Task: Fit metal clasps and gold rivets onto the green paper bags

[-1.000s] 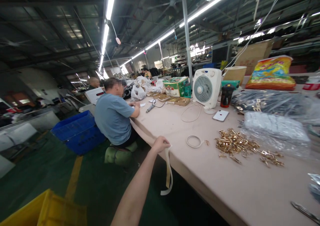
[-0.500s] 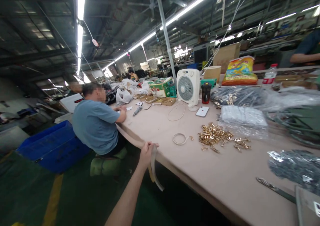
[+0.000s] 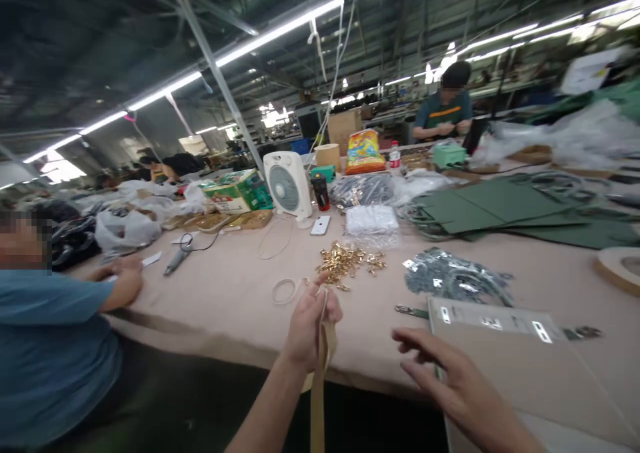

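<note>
My left hand (image 3: 313, 323) is closed around a tan strip (image 3: 318, 406) that looks like tape or webbing and hangs below the table's edge. My right hand (image 3: 445, 369) is open with its fingers apart, over the left side of a flat beige board (image 3: 545, 373). Green straps with metal clips (image 3: 589, 333) stick out from both sides of this board. Just beyond my left hand lie a thin pale ring of cord or tape (image 3: 284, 291) and a pile of small gold metal fittings (image 3: 343, 259).
Behind the board lies a heap of dark plastic pieces (image 3: 450, 276); green sheets (image 3: 505, 203) are farther back. A tape roll (image 3: 623, 269) sits at right. A fan (image 3: 287, 185), phone (image 3: 321, 225) and cup (image 3: 321, 191) stand mid-table. Co-workers sit at left (image 3: 50, 353) and back right (image 3: 443, 109).
My view has swung to the right. My right hand has come into view, open. My left hand still holds the strip, now in front of the gold pile.
</note>
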Tool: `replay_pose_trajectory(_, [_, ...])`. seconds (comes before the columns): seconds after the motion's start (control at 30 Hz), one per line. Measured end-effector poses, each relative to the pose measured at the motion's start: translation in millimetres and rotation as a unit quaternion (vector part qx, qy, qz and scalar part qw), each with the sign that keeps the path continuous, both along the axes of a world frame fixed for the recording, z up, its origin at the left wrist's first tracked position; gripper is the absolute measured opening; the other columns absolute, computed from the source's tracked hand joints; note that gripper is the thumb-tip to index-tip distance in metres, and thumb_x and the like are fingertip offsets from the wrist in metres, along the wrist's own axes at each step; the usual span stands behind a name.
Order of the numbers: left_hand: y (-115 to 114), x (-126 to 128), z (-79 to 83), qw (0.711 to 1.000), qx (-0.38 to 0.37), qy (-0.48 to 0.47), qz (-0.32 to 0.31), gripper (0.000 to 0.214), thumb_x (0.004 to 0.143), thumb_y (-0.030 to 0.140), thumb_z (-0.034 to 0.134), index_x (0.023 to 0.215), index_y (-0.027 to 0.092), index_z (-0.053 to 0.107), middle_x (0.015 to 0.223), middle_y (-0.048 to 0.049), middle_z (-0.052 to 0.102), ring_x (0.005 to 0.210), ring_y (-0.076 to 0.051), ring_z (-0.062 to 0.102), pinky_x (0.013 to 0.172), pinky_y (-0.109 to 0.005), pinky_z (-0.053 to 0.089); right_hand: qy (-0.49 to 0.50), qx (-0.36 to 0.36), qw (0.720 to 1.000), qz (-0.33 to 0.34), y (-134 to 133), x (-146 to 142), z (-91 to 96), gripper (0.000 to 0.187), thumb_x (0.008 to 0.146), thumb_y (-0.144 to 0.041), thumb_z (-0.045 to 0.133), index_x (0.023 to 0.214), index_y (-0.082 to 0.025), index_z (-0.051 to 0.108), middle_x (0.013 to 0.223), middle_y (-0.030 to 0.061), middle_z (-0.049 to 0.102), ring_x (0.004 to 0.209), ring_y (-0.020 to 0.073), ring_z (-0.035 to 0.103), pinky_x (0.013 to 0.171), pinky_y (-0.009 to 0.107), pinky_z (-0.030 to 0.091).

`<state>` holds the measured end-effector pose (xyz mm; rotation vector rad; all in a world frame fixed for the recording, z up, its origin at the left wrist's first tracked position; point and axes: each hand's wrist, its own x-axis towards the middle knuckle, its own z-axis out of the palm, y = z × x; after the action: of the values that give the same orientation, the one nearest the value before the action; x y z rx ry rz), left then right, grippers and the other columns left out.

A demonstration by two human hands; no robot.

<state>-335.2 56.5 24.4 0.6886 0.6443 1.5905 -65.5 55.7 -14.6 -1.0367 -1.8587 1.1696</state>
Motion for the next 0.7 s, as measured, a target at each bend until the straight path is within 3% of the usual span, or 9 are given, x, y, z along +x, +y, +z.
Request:
replay_pose_trajectory(0.13, [9, 54, 7.9, 0.998, 0.002, -0.051, -0.037, 0.048, 0.084, 0.024, 0.084, 0.126, 0.019, 0.062, 0.069, 0.004, 0.052, 0.083, -0.014, 0.06, 0.084, -0.025, 0.05, 0.104, -0.072, 0.991, 0.029, -12, -46, 19.3, 0.059, 0.094, -0.048, 0.066, 0.147, -0.025, 0.055, 0.137, 0.0121, 0.065, 0.122, 0.0277, 0.063, 0.107, 0.044, 0.051])
replay_pose_trajectory(0.2, [11, 70, 10.0, 0.997, 0.001, -0.058, -0.044, 0.045, 0.085, 0.022, 0.083, 0.125, 0.019, 0.063, 0.069, 0.0035, 0.052, 0.089, -0.015, 0.06, 0.091, -0.026, 0.05, 0.135, -0.105, 0.985, 0.028, -15, -52, 18.8, 0.054, 0.096, -0.048, 0.065, 0.143, -0.023, 0.056, 0.12, 0.0097, 0.07, 0.11, 0.0249, 0.066, 0.098, 0.039, 0.054])
replay_pose_trajectory(0.27, [14, 80, 11.2, 0.997, 0.001, -0.066, -0.05, 0.045, 0.085, 0.02, 0.082, 0.126, 0.019, 0.064, 0.07, 0.0037, 0.051, 0.088, -0.014, 0.06, 0.093, -0.027, 0.05, 0.146, -0.125, 0.981, 0.014, -16, -50, 14.8, 0.042, 0.097, -0.05, 0.062, 0.127, -0.021, 0.064, 0.096, 0.0047, 0.069, 0.091, 0.0213, 0.066, 0.084, 0.032, 0.054])
replay_pose_trajectory(0.4, [20, 84, 13.1, 0.992, 0.004, -0.114, -0.056, 0.049, 0.084, 0.025, 0.085, 0.127, 0.022, 0.063, 0.075, 0.0039, 0.049, 0.083, -0.013, 0.057, 0.083, -0.026, 0.052, 0.135, -0.144, 0.98, -0.008, -15, -36, 3.4, 0.042, 0.095, -0.059, 0.06, 0.09, -0.018, 0.067, 0.08, 0.0012, 0.06, 0.076, 0.0175, 0.056, 0.069, 0.026, 0.045])
replay_pose_trajectory(0.53, [29, 80, 18.6, 0.986, 0.019, -0.158, -0.046, 0.052, 0.083, 0.025, 0.085, 0.13, 0.027, 0.061, 0.08, 0.0044, 0.047, 0.072, -0.009, 0.051, 0.067, -0.018, 0.047, 0.12, -0.18, 0.976, 0.013, -24, -29, -15.7, 0.046, 0.092, -0.064, 0.061, 0.085, -0.019, 0.064, 0.075, 0.0, 0.056, 0.073, 0.017, 0.054, 0.067, 0.026, 0.043])
replay_pose_trajectory(0.7, [43, 72, 29.7, 0.996, 0.027, -0.089, -0.014, 0.042, 0.087, 0.023, 0.08, 0.125, 0.027, 0.064, 0.083, 0.0039, 0.048, 0.059, -0.004, 0.036, 0.054, -0.012, 0.038, 0.121, -0.206, 0.97, 0.051, -46, -42, -55.7, 0.05, 0.085, -0.069, 0.066, 0.083, -0.019, 0.062, 0.074, -0.0004, 0.055, 0.071, 0.0162, 0.051, 0.066, 0.025, 0.042])
